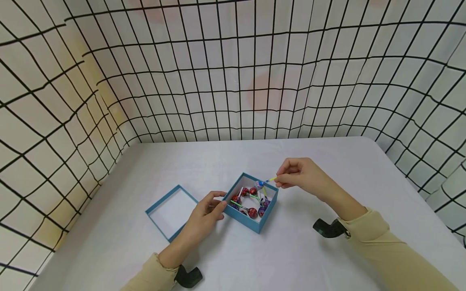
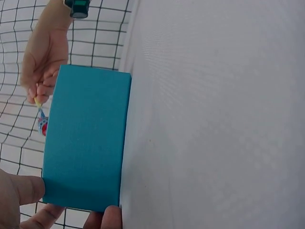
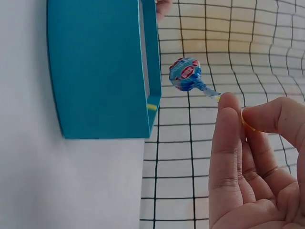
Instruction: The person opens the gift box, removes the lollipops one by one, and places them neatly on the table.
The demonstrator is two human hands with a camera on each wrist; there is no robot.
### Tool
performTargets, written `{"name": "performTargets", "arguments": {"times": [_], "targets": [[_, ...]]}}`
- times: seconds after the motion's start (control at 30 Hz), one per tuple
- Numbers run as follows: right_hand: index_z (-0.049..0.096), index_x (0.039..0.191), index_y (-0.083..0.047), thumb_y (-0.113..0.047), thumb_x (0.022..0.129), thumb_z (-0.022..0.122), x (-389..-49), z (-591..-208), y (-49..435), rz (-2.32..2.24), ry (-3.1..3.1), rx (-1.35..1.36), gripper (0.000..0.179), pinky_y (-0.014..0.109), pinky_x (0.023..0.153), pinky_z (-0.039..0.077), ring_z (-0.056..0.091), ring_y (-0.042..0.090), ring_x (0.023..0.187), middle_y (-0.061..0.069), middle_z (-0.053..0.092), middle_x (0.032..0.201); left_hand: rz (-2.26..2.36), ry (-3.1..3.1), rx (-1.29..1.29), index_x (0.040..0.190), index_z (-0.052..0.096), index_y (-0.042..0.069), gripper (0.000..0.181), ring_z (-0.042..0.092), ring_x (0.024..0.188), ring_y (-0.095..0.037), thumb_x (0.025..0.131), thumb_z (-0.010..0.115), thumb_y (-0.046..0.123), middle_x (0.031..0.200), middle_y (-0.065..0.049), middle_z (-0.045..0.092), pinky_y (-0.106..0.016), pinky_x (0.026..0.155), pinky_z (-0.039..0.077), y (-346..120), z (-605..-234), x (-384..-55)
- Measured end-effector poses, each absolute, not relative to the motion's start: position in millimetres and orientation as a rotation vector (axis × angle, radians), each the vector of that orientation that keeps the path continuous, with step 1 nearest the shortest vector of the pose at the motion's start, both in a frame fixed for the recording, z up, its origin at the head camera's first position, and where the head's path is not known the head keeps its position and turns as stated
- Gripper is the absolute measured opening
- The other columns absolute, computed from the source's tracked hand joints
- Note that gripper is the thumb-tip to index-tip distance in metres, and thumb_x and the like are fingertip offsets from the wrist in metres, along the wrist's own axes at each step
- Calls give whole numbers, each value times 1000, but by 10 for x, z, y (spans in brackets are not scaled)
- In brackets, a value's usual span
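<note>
Between the hands sits a blue open-topped box (image 1: 242,220) with several wrapped lollipops (image 1: 253,212) inside, most with red or purple wrappers. My left hand (image 1: 205,214) holds the box at its left corner; in the left wrist view its thumb (image 2: 29,190) lies at the rim and the fingertips (image 2: 112,217) at the lower edge of the wall. Above the box's far right side, my right hand (image 1: 300,178) pinches a blue-wrapped lollipop (image 3: 185,74) by its yellow stick. The lollipop's head points toward the box, over its rim in the head view.
A blue-edged lid (image 1: 171,212), white inside, lies on the white table (image 1: 284,258) left of the box, partly behind the left forearm. Black-lined grid fabric (image 1: 225,72) walls the back and sides. Dark wrist-worn devices (image 1: 329,228) stick out near both cuffs.
</note>
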State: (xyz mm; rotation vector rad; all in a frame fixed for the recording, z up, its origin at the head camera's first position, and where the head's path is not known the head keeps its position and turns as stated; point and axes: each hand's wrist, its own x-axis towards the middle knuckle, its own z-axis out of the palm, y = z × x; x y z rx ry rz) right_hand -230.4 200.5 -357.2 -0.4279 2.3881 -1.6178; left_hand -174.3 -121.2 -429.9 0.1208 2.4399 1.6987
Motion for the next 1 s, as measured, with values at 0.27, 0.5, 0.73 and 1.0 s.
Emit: {"name": "performTargets", "arguments": {"times": [0.27,0.5,0.73,1.0], "targets": [[64,112,6,-13,104,71,-2392,-3680,2314,-1712,2340,-337,22,25,88,65,79,15,93,8,81,100,1699,2442,122,142,63,18,32,75,96,-22,111,62,24,127,-17,71,-43,94,63,-1213,-4311,-1748],[66,109,1,-12,103,72,-2469,-3797,2621,-1824,2255,-229,15,24,89,64,78,11,93,2,81,99,1710,2425,123,142,63,17,32,75,98,-23,111,62,23,126,-17,70,-45,97,63,-1215,-4301,-1742],[66,109,-1,-13,105,70,-2554,-3964,2854,-1842,2214,-155,12,23,89,64,77,8,94,0,78,101,1710,2410,121,143,62,18,33,75,100,-23,111,61,24,128,-17,70,-48,100,62,-1222,-4297,-1738],[66,109,-3,-13,106,68,-2576,-4059,2976,-1813,2191,-110,10,22,88,63,77,7,95,-1,78,100,1716,2403,106,143,63,18,33,75,100,-23,111,62,24,128,-16,70,-47,99,63,-1220,-4299,-1740]]}}
